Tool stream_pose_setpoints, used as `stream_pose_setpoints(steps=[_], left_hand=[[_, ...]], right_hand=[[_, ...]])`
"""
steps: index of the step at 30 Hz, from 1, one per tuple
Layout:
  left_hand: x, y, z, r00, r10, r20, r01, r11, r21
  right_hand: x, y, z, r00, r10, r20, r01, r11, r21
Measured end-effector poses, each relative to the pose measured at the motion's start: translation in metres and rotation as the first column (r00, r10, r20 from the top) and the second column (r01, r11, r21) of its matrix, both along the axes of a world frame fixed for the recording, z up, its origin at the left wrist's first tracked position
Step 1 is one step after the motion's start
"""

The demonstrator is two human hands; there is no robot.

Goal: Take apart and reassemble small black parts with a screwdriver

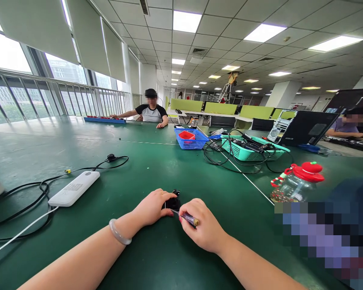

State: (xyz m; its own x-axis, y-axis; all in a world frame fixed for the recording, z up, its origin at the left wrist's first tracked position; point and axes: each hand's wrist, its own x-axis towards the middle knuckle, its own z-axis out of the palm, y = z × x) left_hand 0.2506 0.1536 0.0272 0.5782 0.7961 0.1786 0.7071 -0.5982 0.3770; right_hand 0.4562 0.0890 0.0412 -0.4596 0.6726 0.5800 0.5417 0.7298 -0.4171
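Note:
My left hand (153, 207), a pale bangle (120, 232) on its wrist, grips a small black part (173, 202) between thumb and fingers on the green tabletop. What kind of part it is, I cannot make out; a knobbly dark bit sticks up at its far end. A slim screwdriver (190, 218) with a dark, shiny handle and a brass-coloured end is pinched in my right hand (202, 225). Its thin metal shaft points left at the black part, close to my left thumb. Whether the tip touches the part is hidden.
Left of my hands lie a white power bank (75, 188) and black cables (44, 185). Ahead are a blue basket (191, 144) and a green basket (238, 152) with tangled cords. A red-lidded jar (299, 183) stands at right. Other people sit across the table and at right.

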Motion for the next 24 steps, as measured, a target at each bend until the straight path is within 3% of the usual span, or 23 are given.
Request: stream_pose_setpoints(steps=[8,14,24], left_hand=[[0.0002,-0.0020,0.0019,1.000,-0.006,-0.004,0.006,1.000,0.004],[0.0004,-0.0038,0.0045,1.000,0.005,-0.002,-0.005,1.000,-0.006],[-0.0007,-0.0036,0.0035,1.000,0.010,0.021,-0.011,1.000,0.027]], right_hand=[[0.0076,0.0006,0.0045,0.986,-0.059,-0.155,0.075,0.992,0.104],[0.0080,0.0047,0.0016,0.974,-0.176,-0.143,0.177,0.984,-0.009],[0.0081,0.0042,0.0013,0.977,-0.189,-0.099,0.174,0.974,-0.147]])
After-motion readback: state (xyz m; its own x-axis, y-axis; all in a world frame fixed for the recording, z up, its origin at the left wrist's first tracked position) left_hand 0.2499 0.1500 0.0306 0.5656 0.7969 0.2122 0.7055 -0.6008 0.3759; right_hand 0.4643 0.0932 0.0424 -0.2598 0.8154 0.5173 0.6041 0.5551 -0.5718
